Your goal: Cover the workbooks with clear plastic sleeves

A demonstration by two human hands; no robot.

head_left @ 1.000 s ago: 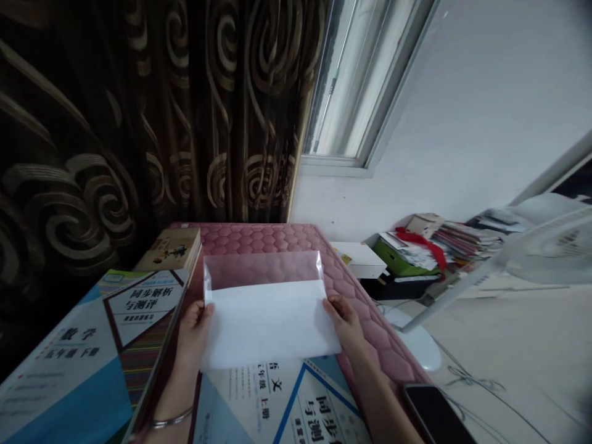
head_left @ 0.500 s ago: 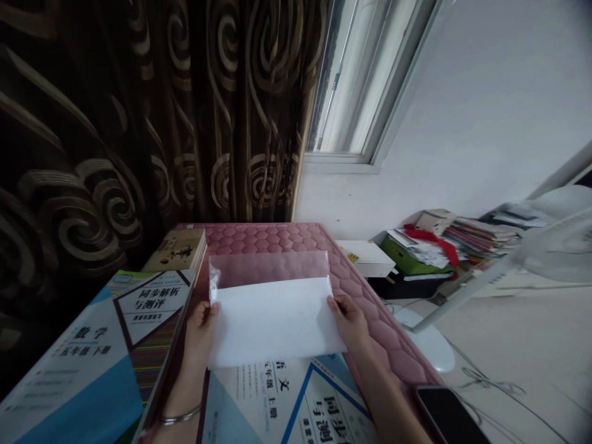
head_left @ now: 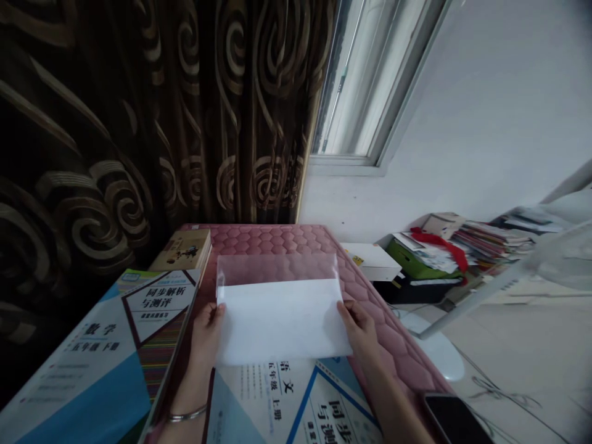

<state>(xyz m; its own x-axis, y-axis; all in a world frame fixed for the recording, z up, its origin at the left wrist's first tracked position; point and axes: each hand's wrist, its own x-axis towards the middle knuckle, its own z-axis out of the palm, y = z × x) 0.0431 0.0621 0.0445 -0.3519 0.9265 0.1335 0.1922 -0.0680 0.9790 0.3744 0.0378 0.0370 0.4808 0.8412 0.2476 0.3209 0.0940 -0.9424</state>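
Observation:
Both hands hold up a clear plastic sleeve [head_left: 277, 269] with a white sheet [head_left: 283, 320] filling its lower part. My left hand [head_left: 206, 330] pinches the sleeve's left edge, and a thin bangle sits on that wrist. My right hand [head_left: 360, 328] grips the right edge with its fingers closed on it. The sleeve hovers over a blue and white workbook [head_left: 296, 407] that lies on the pink quilted surface [head_left: 370, 308].
A second blue workbook [head_left: 102, 351] lies at the left, with a brown book [head_left: 184, 249] behind it. A dark phone [head_left: 457, 419] rests at the lower right. Dark patterned curtains hang behind; a fan base [head_left: 439, 354] and stacked papers [head_left: 444, 246] stand right.
The view has shifted a little, so the sleeve and both hands sit slightly further right in the picture. The grip on the sleeve is unchanged.

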